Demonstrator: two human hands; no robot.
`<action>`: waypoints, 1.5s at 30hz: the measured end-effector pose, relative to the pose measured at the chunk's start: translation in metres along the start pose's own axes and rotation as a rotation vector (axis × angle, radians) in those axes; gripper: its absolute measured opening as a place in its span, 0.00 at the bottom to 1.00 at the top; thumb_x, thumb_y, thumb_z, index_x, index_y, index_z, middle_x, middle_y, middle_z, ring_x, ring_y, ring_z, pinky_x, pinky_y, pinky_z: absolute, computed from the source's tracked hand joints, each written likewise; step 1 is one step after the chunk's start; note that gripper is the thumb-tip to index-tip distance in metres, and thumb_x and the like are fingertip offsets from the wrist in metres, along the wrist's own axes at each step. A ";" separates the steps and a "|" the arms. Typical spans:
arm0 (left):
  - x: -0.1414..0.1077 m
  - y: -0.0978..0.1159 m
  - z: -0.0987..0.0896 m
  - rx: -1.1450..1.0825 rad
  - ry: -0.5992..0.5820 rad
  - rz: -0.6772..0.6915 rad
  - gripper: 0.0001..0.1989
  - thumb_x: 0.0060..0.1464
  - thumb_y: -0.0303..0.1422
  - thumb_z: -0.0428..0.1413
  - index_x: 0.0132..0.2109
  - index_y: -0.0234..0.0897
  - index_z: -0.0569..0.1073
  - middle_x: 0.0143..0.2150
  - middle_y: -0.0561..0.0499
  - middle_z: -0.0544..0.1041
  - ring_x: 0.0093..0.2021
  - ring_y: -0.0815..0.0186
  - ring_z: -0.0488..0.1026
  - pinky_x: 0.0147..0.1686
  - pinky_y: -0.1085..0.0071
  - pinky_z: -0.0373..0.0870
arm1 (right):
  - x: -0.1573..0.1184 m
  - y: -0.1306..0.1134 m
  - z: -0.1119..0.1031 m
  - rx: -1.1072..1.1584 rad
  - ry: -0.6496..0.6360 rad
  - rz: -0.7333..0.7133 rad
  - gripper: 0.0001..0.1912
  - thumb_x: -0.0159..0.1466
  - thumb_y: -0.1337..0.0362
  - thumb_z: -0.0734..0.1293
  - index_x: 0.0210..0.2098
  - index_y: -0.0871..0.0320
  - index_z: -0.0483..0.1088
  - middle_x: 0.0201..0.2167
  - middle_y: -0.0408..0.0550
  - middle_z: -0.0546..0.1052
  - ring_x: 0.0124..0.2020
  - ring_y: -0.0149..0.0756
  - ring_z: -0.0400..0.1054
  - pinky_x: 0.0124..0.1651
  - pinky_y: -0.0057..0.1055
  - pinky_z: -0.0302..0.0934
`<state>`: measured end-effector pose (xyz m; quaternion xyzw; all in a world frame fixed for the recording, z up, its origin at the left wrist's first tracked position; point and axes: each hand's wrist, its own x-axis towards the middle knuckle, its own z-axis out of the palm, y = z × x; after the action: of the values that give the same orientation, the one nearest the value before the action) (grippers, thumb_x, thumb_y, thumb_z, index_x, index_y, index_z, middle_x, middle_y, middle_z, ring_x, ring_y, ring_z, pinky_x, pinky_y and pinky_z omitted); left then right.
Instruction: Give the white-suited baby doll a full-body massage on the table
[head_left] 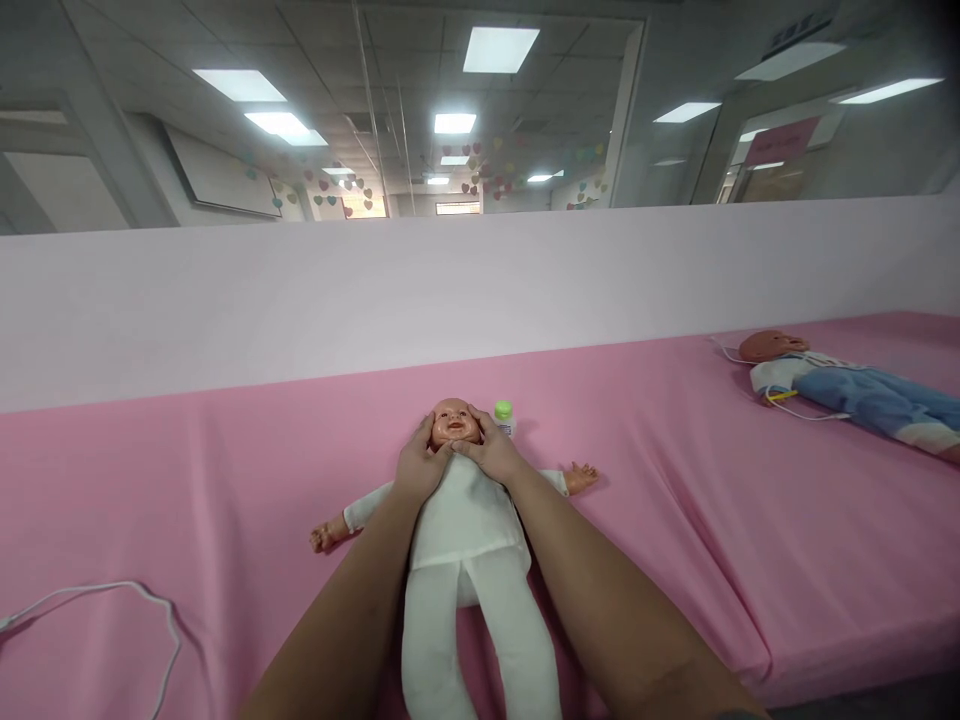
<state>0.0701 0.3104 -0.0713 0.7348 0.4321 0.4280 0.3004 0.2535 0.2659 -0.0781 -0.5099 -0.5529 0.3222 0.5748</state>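
Note:
A baby doll (469,520) with a white cloth body lies face up on the pink-covered surface, its arms spread wide and its legs toward me. My left hand (421,462) cups one side of the doll's head (455,420), and my right hand (491,452) cups the other. Both thumbs rest near its chin, while the fingers curve round its cheeks and are partly hidden behind the head. Just beyond my right hand stands a small bottle (503,412) with a green cap, its lower part partly covered.
A second doll (847,385) in blue and white clothes lies at the right, with a white cord and a yellow piece beside it. A white cable (142,592) curves across the pink sheet (262,470) at the lower left. Behind runs a white wall (375,300) below windows.

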 end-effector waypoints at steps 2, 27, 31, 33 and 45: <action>0.000 -0.001 0.001 -0.027 -0.003 0.004 0.40 0.59 0.42 0.63 0.74 0.37 0.61 0.72 0.41 0.66 0.70 0.51 0.65 0.69 0.57 0.61 | 0.000 -0.002 0.000 0.007 0.001 -0.015 0.50 0.54 0.50 0.80 0.71 0.48 0.60 0.69 0.50 0.68 0.68 0.48 0.64 0.71 0.47 0.57; 0.005 -0.012 0.003 -0.263 0.038 -0.041 0.28 0.67 0.45 0.53 0.69 0.40 0.69 0.72 0.46 0.67 0.72 0.57 0.62 0.73 0.57 0.53 | 0.003 0.000 -0.007 0.110 -0.058 -0.027 0.38 0.67 0.36 0.64 0.70 0.46 0.62 0.72 0.46 0.63 0.73 0.44 0.55 0.76 0.48 0.46; 0.004 -0.011 0.004 -0.210 0.006 -0.032 0.39 0.58 0.46 0.63 0.72 0.40 0.64 0.70 0.42 0.69 0.66 0.52 0.70 0.67 0.55 0.65 | 0.001 -0.004 -0.004 0.092 -0.060 -0.022 0.47 0.59 0.44 0.76 0.71 0.49 0.59 0.71 0.51 0.65 0.70 0.47 0.62 0.72 0.46 0.56; 0.003 -0.009 0.005 -0.210 0.004 -0.047 0.42 0.54 0.44 0.66 0.72 0.41 0.63 0.69 0.42 0.71 0.62 0.52 0.74 0.63 0.56 0.70 | -0.001 -0.004 -0.002 0.105 -0.048 -0.023 0.51 0.54 0.48 0.80 0.71 0.50 0.59 0.70 0.52 0.67 0.68 0.48 0.64 0.70 0.46 0.59; 0.003 -0.012 0.005 -0.239 0.014 -0.002 0.37 0.59 0.42 0.62 0.71 0.37 0.64 0.70 0.39 0.69 0.66 0.52 0.70 0.66 0.55 0.66 | 0.003 0.002 -0.004 0.188 -0.070 -0.030 0.44 0.58 0.50 0.77 0.70 0.47 0.62 0.71 0.48 0.66 0.69 0.47 0.63 0.71 0.48 0.57</action>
<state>0.0711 0.3179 -0.0823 0.6904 0.3808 0.4811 0.3832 0.2588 0.2681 -0.0790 -0.4337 -0.5477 0.3816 0.6052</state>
